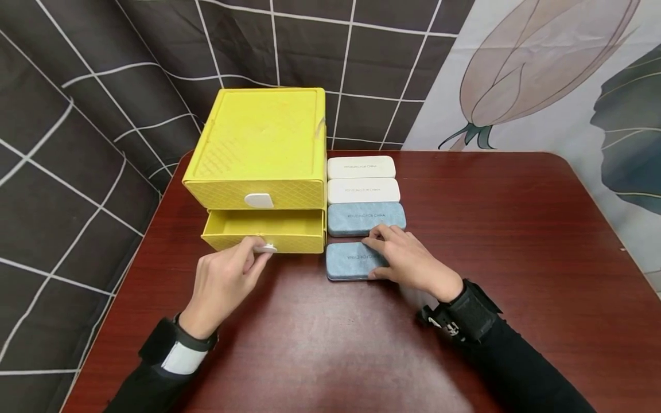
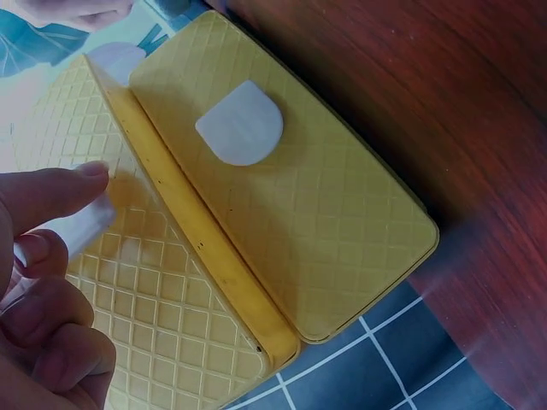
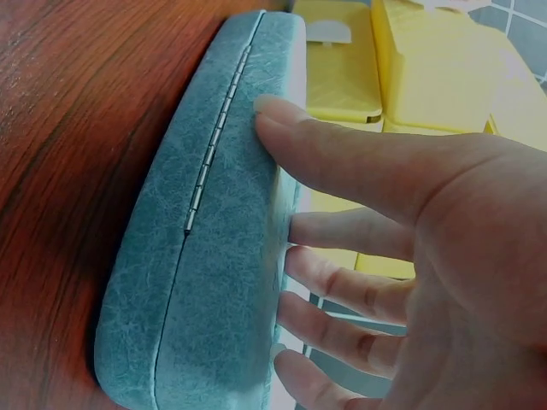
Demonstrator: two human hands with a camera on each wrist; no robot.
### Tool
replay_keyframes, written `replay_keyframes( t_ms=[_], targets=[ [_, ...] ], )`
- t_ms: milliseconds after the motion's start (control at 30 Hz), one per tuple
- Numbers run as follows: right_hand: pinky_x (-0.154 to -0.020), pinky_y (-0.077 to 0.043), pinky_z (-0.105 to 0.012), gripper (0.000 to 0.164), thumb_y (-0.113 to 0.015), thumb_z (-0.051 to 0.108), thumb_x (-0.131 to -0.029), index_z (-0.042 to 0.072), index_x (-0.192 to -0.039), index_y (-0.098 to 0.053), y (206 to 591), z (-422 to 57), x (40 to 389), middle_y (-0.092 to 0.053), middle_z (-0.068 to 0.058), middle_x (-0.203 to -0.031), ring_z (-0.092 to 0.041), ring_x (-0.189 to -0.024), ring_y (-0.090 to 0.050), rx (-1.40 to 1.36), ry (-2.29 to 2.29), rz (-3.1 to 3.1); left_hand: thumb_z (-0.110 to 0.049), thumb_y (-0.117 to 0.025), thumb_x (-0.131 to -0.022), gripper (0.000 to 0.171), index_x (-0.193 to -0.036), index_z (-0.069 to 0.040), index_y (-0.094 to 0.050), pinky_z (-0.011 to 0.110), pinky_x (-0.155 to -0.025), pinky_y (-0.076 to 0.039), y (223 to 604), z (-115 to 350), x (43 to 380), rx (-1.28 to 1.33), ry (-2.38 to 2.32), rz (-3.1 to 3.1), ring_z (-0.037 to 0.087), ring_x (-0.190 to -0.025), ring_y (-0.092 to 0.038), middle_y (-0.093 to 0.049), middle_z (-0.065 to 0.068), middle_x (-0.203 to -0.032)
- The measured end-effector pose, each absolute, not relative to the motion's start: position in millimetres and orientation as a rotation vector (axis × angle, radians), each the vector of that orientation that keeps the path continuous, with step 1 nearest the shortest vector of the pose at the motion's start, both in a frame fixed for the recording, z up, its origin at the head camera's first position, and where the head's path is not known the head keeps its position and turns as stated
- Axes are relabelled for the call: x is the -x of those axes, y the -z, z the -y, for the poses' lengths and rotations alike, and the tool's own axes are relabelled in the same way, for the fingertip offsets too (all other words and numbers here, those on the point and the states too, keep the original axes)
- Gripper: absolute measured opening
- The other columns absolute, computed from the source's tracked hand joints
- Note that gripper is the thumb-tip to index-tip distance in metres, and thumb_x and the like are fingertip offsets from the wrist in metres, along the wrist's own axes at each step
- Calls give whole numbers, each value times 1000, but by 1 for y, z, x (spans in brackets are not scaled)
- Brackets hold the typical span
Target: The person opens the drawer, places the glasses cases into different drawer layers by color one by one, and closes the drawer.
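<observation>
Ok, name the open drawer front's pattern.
The drawer front shows a grid, clearest in the left wrist view.

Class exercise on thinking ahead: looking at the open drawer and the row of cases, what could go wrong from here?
The left hand pinches the white knob; too hard a pull might slide the open lower drawer out too far.

The right hand, spanning the near blue case, could bump the other blue case just beyond it.

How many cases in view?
4, in a column right of the drawer unit. From the back: rear white case, front white case, rear blue case, front blue case at the right hand. Any in the shut upper drawer would be hidden.
</observation>
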State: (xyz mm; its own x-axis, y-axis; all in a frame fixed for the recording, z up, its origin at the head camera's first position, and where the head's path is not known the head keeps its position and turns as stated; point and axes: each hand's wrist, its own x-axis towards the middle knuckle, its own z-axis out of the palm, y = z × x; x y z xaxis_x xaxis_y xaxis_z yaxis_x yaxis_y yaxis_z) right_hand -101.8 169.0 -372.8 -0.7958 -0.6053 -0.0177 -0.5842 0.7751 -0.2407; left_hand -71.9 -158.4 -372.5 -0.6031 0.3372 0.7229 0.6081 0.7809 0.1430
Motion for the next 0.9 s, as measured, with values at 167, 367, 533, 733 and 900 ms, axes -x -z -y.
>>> replay_keyframes(
  t_ms=[167,367,533,733,900],
  targets=[
    [-75,-39,-39,62,-75,37,-74,9,-126,-58,372,-169,102,-47,-5,-115,-23,-99,-44,943,362,-2866,-18,-76,-73,24,-92,-11,-63,19,-37,-19,371,157,68,707,506,2251,0,-44,-30,-40,-12,-56],
    [-73,-39,-39,63,-75,38,-73,9,-126,-58,374,-170,103,-48,-4,-114,-23,-97,-44,958,380,-2872,-17,-76,-72,24,-91,-10,-63,18,-38,-19,370,156,63,716,513,2242,-1,-44,-29,-40,-12,-56],
    [-76,-39,-40,63,-74,38,-74,8,-127,-57,374,-170,102,-48,-5,-116,-23,-99,-45,955,382,-2868,-15,-76,-72,23,-90,-10,-63,18,-38,-21,369,155,60,723,522,2231,-1,-45,-31,-41,-12,-57],
    [-83,-38,-44,67,-74,40,-73,8,-129,-55,372,-169,100,-47,-6,-125,-23,-109,-45,917,373,-2857,-14,-77,-71,23,-90,-10,-64,17,-38,-21,369,154,57,731,531,2221,-2,-45,-31,-41,-13,-57],
    [-86,-36,-49,75,-78,39,-69,8,-132,-52,374,-169,100,-49,-9,-129,-26,-116,-46,874,383,-2837,-16,-76,-72,22,-89,-11,-64,17,-38,-21,368,155,54,735,529,2221,-2,-45,-31,-40,-13,-57]
  ],
)
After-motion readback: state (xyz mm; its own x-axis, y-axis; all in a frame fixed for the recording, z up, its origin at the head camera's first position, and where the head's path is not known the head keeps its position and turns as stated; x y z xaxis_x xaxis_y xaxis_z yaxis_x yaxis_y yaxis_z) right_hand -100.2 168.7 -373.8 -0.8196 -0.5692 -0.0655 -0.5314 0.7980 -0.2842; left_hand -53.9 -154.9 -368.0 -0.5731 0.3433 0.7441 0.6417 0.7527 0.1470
